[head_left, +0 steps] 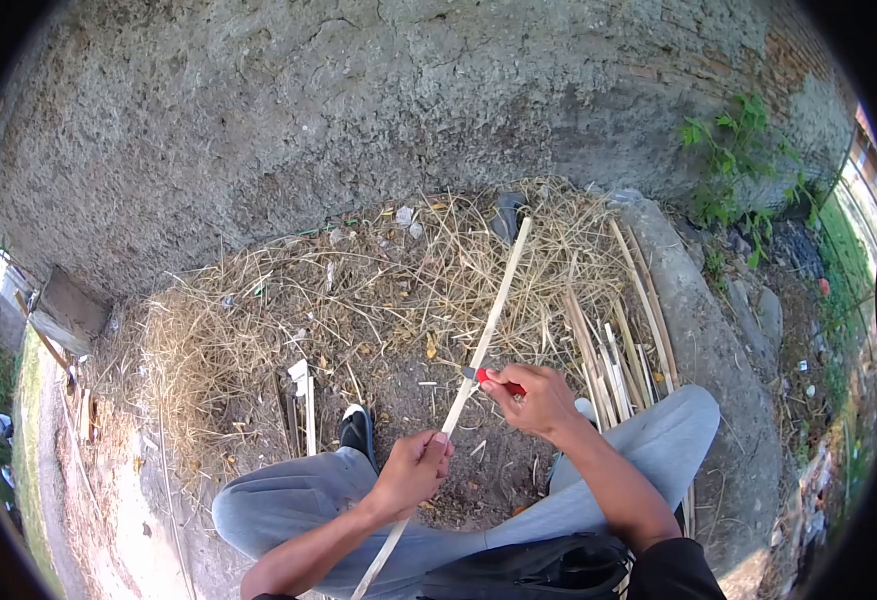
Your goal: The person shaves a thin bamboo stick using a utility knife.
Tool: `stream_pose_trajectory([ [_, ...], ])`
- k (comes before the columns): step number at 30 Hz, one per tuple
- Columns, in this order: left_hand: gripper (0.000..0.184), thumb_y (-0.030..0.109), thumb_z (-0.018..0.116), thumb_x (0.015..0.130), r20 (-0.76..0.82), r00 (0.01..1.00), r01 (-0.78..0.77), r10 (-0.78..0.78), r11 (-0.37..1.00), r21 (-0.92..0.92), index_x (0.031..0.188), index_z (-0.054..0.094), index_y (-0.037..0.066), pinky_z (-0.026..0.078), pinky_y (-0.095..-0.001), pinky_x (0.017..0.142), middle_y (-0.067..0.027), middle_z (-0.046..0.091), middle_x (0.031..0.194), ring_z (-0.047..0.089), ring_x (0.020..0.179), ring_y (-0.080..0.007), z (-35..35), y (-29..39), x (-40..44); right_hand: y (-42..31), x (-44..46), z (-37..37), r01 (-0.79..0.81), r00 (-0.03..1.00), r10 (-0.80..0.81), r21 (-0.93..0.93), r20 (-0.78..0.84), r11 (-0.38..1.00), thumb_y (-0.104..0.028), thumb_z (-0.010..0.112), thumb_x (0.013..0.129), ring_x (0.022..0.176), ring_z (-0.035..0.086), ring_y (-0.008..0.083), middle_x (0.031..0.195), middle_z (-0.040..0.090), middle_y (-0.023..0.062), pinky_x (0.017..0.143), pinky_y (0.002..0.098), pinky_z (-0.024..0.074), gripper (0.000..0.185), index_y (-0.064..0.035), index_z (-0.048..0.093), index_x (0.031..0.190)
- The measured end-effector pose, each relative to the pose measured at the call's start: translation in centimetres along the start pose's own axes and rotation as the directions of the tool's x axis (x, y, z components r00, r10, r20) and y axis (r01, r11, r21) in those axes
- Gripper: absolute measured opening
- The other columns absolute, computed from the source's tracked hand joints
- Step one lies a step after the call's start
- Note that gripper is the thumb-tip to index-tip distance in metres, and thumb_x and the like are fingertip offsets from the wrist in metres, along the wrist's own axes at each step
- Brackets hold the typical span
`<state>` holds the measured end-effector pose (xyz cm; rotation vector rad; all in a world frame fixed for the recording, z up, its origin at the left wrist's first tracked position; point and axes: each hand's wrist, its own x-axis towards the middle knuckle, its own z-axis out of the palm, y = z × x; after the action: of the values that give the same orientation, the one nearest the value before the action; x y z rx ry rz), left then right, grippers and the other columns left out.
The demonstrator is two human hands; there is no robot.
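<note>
- The left hand (421, 470) is closed around the pale strip (505, 290), thumb pressed on top; should that grip loosen, the strip could twist or slide under the blade.
- Just beyond those fingers, the right hand (534, 400) pinches a red-handled tool (484, 376); a slip towards the left thumb could cut it, and pressing too deep could split the strip.
- The tool's dark tip sits at the strip, past the right fingertips; whether it bites or merely rests there is too small to tell.
- The strip passes through the left fingers: one end behind them over the lap, the other well ahead of both hands, above straw (559, 235).
- Outward from the right fingers lie loose strips (587, 345).
</note>
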<state>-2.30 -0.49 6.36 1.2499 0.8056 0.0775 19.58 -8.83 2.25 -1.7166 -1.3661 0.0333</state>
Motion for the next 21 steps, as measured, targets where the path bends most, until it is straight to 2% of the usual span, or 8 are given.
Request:
stream_pose_trajectory([
  [4, 0.029, 0.024, 0.043, 0.108, 0.014, 0.997, 0.073, -0.072, 0.994, -0.083, 0.092, 0.053, 0.002, 0.031, -0.0244, 0.041, 0.0022, 0.042, 0.062, 0.036, 0.049, -0.0051, 0.0, 0.3, -0.4, 0.8, 0.1, 0.3, 0.016, 1.000, -0.016, -0.048, -0.004, 0.999, -0.024, 0.075, 0.088, 0.061, 0.069, 0.0257, 0.077, 0.072, 0.0084, 0.053, 0.0352, 0.0534, 0.018, -0.0082, 0.069, 0.081],
  [6, 0.029, 0.025, 0.042, 0.109, 0.034, 0.993, 0.112, -0.111, 0.993, -0.029, 0.093, 0.053, 0.003, 0.031, -0.0242, 0.041, 0.0025, 0.041, 0.062, 0.035, 0.048, -0.0052, -0.2, -0.3, -0.7, 1.7, 0.6, -0.2, -0.080, 0.996, 0.084, -0.120, 0.022, 0.990, -0.024, 0.075, 0.088, 0.063, 0.070, 0.0253, 0.080, 0.073, 0.0077, 0.055, 0.0359, 0.0547, 0.017, -0.0094, 0.071, 0.082],
  [10, 0.029, 0.025, 0.043, 0.109, 0.058, 0.989, 0.140, -0.136, 0.987, -0.075, 0.093, 0.052, 0.003, 0.031, -0.0243, 0.040, 0.0026, 0.041, 0.062, 0.034, 0.047, -0.0052, -0.3, -0.5, -0.4, 2.1, 0.8, -0.6, -0.089, 0.995, 0.095, -0.160, 0.030, 0.983, -0.026, 0.075, 0.088, 0.065, 0.071, 0.0253, 0.081, 0.074, 0.0072, 0.056, 0.0363, 0.0555, 0.017, -0.0098, 0.072, 0.084],
  [13, 0.028, 0.026, 0.043, 0.108, 0.021, 0.991, 0.135, -0.134, 0.989, -0.059, 0.093, 0.052, 0.003, 0.030, -0.0244, 0.040, 0.0028, 0.041, 0.062, 0.033, 0.047, -0.0052, -0.3, -0.1, -0.4, 3.5, 0.9, 0.6, -0.036, 0.998, 0.028, -0.139, -0.058, 0.990, -0.029, 0.071, 0.090, 0.059, 0.066, 0.0258, 0.078, 0.071, 0.0043, 0.052, 0.0382, 0.0524, 0.018, -0.0126, 0.068, 0.083],
  [16, 0.028, 0.026, 0.044, 0.108, 0.034, 0.988, 0.154, -0.151, 0.985, -0.077, 0.093, 0.052, 0.004, 0.028, -0.0244, 0.039, 0.0031, 0.041, 0.062, 0.033, 0.047, -0.0051, -0.5, -0.2, 0.2, 4.4, 1.2, 1.1, -0.054, 0.998, 0.050, -0.120, -0.034, 0.991, -0.031, 0.070, 0.090, 0.060, 0.067, 0.0259, 0.077, 0.071, 0.0038, 0.052, 0.0401, 0.0518, 0.019, -0.0131, 0.068, 0.084],
  [18, 0.029, 0.026, 0.041, 0.109, 0.029, 0.980, 0.201, -0.199, 0.973, -0.116, 0.090, 0.048, 0.005, 0.024, -0.0247, 0.040, 0.0046, 0.035, 0.062, 0.029, 0.047, -0.0050, -0.3, -0.2, 0.5, 4.7, 1.1, 1.3, -0.098, 0.995, 0.100, -0.131, 0.010, 0.987, -0.034, 0.069, 0.090, 0.061, 0.067, 0.0264, 0.077, 0.071, 0.0043, 0.052, 0.0411, 0.0509, 0.021, -0.0137, 0.068, 0.084],
  [21, 0.029, 0.026, 0.041, 0.109, 0.000, 0.974, 0.226, -0.228, 0.967, -0.120, 0.090, 0.048, 0.006, 0.024, -0.0249, 0.041, 0.0049, 0.035, 0.062, 0.029, 0.047, -0.0048, -0.1, 0.1, 0.8, 4.7, 1.5, 1.3, -0.158, 0.985, 0.166, -0.163, 0.040, 0.974, -0.036, 0.068, 0.091, 0.063, 0.068, 0.0275, 0.076, 0.071, 0.0056, 0.054, 0.0420, 0.0508, 0.023, -0.0137, 0.069, 0.086],
])
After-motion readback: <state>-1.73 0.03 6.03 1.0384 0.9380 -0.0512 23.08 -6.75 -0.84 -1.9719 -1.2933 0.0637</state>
